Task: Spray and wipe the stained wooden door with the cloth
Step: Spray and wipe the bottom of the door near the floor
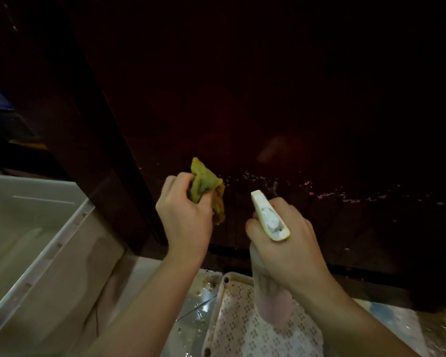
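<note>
Head view, door: the dark wooden door (268, 99) fills the upper frame, upright before the person; a band of pale specks and wet streaks (281, 179) runs across its lower part.
Cloth: a bunched yellow-green cloth (209, 189) sits close to the door's lower left, just left of the speckled band; whether it touches the wood cannot be told.
Left hand: the left hand (183, 215) grips the cloth, fingers curled round it.
Right hand: the right hand (286, 238) is wrapped round the neck of a spray bottle (271, 292), its white nozzle head (268, 215) pointing up at the door.
Below: a perforated white tray (242, 331) lies under the bottle on a spattered surface.
Left: a pale plastic bin (36, 240) stands beside the door.
</note>
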Tool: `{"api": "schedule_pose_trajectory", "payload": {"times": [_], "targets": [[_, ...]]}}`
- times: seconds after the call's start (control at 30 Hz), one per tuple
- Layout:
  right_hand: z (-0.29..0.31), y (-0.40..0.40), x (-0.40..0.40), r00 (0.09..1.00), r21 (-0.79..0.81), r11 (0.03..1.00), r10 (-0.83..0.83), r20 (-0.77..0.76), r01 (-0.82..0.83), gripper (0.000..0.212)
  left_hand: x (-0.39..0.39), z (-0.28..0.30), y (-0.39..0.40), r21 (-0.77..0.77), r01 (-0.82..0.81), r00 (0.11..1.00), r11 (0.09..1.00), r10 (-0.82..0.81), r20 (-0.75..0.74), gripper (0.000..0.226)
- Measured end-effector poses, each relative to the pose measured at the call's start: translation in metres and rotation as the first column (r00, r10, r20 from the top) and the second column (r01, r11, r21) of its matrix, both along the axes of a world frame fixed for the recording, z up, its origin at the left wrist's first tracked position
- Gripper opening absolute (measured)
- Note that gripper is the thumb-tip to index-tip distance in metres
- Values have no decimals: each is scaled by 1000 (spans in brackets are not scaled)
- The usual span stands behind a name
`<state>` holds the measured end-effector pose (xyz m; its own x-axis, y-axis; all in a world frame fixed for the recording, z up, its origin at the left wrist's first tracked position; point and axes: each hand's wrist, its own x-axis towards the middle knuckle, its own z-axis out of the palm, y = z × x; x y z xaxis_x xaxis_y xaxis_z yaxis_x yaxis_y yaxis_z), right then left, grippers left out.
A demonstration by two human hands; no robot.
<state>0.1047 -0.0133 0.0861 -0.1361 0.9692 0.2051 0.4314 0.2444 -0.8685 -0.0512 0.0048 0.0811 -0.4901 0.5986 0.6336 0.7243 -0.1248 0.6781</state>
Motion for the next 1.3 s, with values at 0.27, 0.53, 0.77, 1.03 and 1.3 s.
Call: {"api": "schedule_pose_trajectory", "payload": {"times": [0.27, 0.53, 0.77, 1.03, 1.3], "targets": [[2, -3, 8, 998, 26, 998, -59, 0, 59, 24, 14, 5, 0, 7, 28, 1000, 1000, -28, -13, 17], [7, -1, 18, 999, -72, 997, -15, -48, 12, 13, 25, 7, 2, 1, 81, 994, 997, -81, -69, 22], [9, -2, 31, 987, 1, 988, -155, -33, 155, 37, 37, 8, 2, 4, 132, 989, 991, -132, -72, 25], [6, -4, 43, 998, -65, 996, -61, -16, 60, 16, 47, 10, 3, -3, 158, 982, 987, -158, -105, 27], [11, -5, 54, 991, -36, 992, -120, -63, 118, 30, 57, 9, 4, -18, 197, 975, 980, -197, -106, 28]]}}
